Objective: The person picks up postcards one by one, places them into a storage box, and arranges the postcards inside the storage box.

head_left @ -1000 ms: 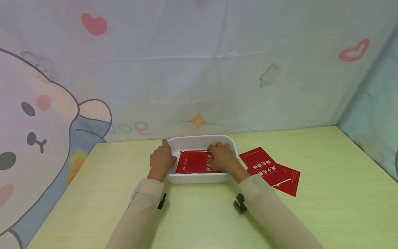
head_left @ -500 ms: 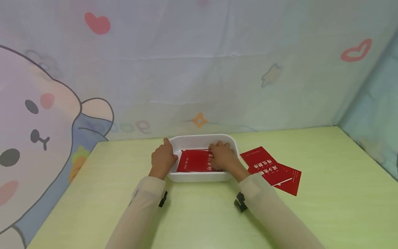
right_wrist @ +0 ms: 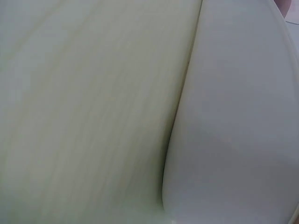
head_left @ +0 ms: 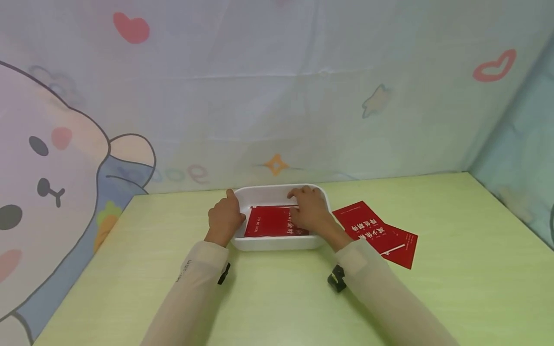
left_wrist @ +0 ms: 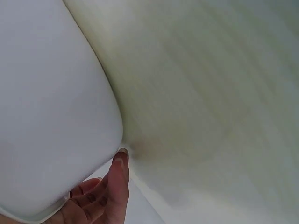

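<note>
A white rectangular plastic tray (head_left: 277,244) sits near the back of the table, with a stack of red cards (head_left: 268,222) printed in white characters inside it. My left hand (head_left: 224,218) grips the tray's left end; in the left wrist view the fingertips (left_wrist: 122,153) curl around its outer corner. Over the right end of the stack reaches my right hand (head_left: 312,210), thumb and index finger apart, the other fingers toward the far wall. Its palm hides part of the cards. The right wrist view has only the tray's outer side (right_wrist: 233,121) and tabletop, without the fingers.
Right of the tray, overlapping red cards (head_left: 361,221) lie on the pale green table (head_left: 277,293), one showing a white strip. A printed cloth (head_left: 233,96) with cartoon figures hangs behind the table's back edge. A dark wrist device (head_left: 336,278) is under the right sleeve.
My right hand has shifted slightly away from me and its thumb and index finger have spread apart. My left hand, the tray and the cards stay in place; the head view moved slightly.
</note>
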### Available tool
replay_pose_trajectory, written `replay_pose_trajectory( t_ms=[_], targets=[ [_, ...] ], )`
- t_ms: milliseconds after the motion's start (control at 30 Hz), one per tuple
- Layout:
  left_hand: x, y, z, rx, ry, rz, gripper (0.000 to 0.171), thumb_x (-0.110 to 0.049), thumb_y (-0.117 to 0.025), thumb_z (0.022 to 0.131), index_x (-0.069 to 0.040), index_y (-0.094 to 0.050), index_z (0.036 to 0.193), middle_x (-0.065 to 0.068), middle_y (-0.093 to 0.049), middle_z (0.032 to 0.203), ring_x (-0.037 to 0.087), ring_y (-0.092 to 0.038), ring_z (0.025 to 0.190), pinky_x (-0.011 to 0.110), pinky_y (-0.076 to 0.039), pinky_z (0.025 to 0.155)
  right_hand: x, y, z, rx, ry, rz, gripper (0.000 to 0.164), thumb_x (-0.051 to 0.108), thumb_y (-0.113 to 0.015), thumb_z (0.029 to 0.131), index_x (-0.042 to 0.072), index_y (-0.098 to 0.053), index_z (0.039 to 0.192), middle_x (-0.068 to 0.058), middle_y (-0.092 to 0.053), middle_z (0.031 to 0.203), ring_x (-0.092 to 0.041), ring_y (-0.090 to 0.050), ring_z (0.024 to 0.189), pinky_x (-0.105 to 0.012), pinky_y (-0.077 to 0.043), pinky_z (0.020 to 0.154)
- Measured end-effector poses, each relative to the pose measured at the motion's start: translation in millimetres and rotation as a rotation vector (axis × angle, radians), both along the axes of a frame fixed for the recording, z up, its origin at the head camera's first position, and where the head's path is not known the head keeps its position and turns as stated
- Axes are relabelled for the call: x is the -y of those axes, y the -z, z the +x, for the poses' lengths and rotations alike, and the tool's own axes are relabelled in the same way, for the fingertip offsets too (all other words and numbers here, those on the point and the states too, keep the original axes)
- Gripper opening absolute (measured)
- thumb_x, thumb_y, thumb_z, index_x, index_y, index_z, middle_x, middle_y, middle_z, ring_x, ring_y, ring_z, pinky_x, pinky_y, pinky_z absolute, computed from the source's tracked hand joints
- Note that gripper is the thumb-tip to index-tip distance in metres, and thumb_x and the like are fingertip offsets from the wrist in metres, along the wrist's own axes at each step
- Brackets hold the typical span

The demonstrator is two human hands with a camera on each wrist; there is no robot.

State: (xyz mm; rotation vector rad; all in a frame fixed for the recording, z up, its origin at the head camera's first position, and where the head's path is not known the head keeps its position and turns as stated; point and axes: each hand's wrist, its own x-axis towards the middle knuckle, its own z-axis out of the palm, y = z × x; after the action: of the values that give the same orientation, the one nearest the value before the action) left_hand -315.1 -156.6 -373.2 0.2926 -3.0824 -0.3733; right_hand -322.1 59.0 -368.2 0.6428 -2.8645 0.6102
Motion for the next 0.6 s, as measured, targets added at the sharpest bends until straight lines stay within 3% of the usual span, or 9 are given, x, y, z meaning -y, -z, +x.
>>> replay_pose_trajectory(
  t_ms=[367,600],
  targets=[
    [-7.2,3.7,-7.2,0.011,0.023,-0.023,0.062,-0.020,-0.070,0.087,0.002,-0.040,0.137,0.019,-0.070,0.106,0.033,-0.070,0.090,0.048,-0.057,0.086,-5.9,-3.1,4.0,0.095,0.097,-0.155,0.034,0.016,-0.057,0.095,0.007,-0.059,0.128,-0.020,-0.053,0.136,-0.041,-0.041,0.129,-0.054,-0.036,0.110],
    [-2.3,4.1,-8.2,0.021,0.022,-0.021,0.060,-0.017,-0.067,0.089,0.003,-0.038,0.138,0.020,-0.069,0.107,0.034,-0.070,0.092,0.048,-0.057,0.085,-5.3,-9.5,8.2,0.058,0.138,-0.238,0.034,0.016,-0.055,0.094,0.008,-0.060,0.126,-0.021,-0.053,0.135,-0.044,-0.038,0.130,-0.059,-0.032,0.105]
  ],
)
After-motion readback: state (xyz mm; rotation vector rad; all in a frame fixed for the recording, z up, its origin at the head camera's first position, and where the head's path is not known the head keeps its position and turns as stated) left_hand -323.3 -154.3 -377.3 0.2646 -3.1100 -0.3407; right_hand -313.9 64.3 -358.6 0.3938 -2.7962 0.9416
